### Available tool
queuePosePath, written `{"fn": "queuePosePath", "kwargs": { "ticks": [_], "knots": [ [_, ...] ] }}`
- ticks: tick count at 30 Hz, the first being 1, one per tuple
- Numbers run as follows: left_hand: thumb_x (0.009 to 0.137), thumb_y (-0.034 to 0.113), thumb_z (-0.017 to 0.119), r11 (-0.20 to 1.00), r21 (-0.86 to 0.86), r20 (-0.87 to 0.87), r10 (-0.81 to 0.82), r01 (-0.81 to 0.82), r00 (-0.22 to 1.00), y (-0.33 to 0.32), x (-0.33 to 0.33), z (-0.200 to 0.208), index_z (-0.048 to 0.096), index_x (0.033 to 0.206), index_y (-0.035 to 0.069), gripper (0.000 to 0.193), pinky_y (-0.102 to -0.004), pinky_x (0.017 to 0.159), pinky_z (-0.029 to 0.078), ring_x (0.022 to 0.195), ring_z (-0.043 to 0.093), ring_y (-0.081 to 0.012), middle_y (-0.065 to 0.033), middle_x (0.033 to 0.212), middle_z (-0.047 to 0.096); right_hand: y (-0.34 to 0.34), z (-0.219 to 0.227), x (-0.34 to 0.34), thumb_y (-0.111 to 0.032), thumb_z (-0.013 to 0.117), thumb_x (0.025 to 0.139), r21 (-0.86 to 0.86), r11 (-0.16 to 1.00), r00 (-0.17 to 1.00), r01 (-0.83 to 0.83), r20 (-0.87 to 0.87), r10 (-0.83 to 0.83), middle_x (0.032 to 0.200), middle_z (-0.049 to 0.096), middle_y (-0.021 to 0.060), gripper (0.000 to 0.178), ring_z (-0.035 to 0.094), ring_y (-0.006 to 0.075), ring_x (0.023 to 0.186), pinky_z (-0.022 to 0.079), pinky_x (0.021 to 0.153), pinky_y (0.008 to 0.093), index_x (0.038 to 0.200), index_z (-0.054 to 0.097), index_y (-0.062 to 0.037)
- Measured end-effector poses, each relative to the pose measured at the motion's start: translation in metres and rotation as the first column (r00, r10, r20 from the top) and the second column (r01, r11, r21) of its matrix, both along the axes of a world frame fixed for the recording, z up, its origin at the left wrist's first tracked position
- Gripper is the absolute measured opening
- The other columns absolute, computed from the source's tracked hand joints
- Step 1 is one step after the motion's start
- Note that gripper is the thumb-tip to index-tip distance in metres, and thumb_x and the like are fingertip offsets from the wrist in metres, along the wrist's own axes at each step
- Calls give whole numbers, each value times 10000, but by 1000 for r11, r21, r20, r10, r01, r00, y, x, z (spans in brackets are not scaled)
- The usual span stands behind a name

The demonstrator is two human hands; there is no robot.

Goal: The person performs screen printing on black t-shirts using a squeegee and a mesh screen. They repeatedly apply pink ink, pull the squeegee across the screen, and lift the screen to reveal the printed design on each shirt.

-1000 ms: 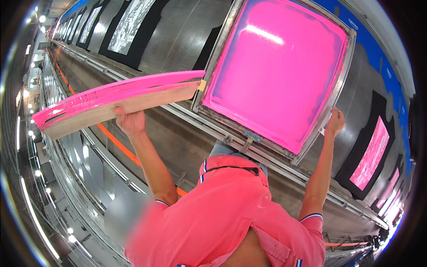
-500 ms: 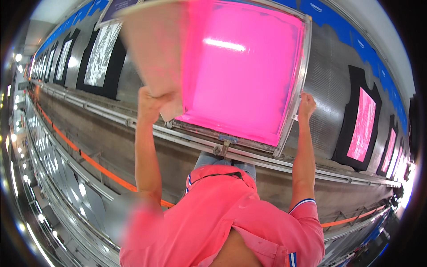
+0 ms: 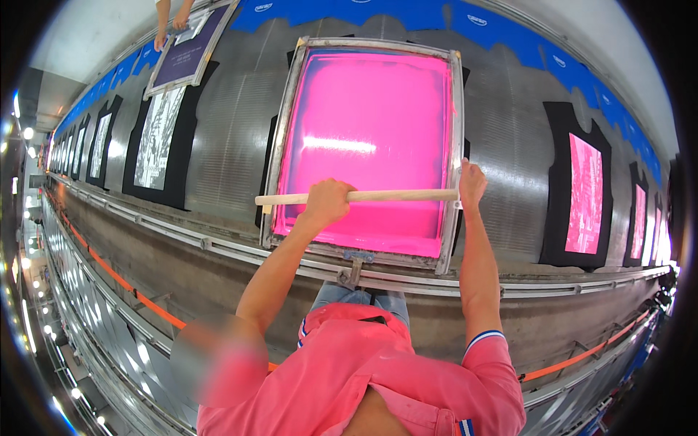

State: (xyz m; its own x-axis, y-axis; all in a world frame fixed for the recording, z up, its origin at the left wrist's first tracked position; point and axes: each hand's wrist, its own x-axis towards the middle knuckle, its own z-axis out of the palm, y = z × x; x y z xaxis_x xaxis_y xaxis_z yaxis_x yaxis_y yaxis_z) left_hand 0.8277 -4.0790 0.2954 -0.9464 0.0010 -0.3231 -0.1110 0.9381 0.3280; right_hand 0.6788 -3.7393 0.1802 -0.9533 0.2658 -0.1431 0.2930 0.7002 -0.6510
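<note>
A screen-printing frame [image 3: 457, 94] with metal rails lies on the long table in front of me, its mesh covered in bright pink ink [image 3: 363, 109]. My left hand [image 3: 329, 202] is closed around the top of a wooden squeegee [image 3: 411, 195], which spans the near part of the screen from side to side. From above only its narrow top edge shows, so its blade is hidden. At the frame's right rail, my right hand [image 3: 472, 185] is closed on the edge beside the squeegee's end. Parts of a black garment [image 3: 268, 156] peek out beneath the frame.
Black shirts with pink prints [image 3: 585, 192] lie to the right, others with white prints [image 3: 158, 138] to the left. At the far left another person's hands [image 3: 174, 25] work over a purple screen [image 3: 182, 65]. Blue fabric [image 3: 502, 29] lines the far side. A metal rail [image 3: 509, 288] runs along the near edge.
The squeegee has swung from a tilted, raised position at the screen's left side to lying level across its near part. My left hand moved right with it. My right hand stays at the right rail.
</note>
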Motion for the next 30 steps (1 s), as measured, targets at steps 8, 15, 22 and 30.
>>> {"fn": "queuePosePath", "kwargs": {
  "ticks": [8,15,22,30],
  "knots": [
    [742,118,627,988,-53,-77,-147,143,986,-5,-73,-36,767,959,185,267,-490,711,555,795,705,-325,-130,788,705,-32,106,-18,-447,541,923,-131,849,859,-512,-83,505,1185,646,193,446,598,364,1126,479,925,471,1082,723,-72],
    [770,216,683,980,-108,-187,-185,167,965,-46,-228,-43,759,962,223,207,-496,723,557,812,708,-322,-128,819,705,-108,102,-135,-324,625,839,424,460,613,-780,373,696,1056,713,126,300,689,323,991,557,863,465,1050,723,-134],
    [745,253,714,954,-283,-123,-135,95,983,-170,-370,-37,759,958,126,252,-479,812,565,903,706,-358,-180,936,717,-138,81,-286,-260,679,811,515,486,643,-706,180,744,966,719,120,242,684,339,953,545,820,478,1008,729,-130],
    [722,136,618,928,-340,-211,-234,153,949,-176,-393,-71,781,995,189,322,-464,743,566,807,694,-372,-178,818,710,-141,49,-309,-214,664,842,566,499,677,-656,149,720,1035,691,78,201,672,332,950,535,786,470,1022,690,-128]
  ]
}}
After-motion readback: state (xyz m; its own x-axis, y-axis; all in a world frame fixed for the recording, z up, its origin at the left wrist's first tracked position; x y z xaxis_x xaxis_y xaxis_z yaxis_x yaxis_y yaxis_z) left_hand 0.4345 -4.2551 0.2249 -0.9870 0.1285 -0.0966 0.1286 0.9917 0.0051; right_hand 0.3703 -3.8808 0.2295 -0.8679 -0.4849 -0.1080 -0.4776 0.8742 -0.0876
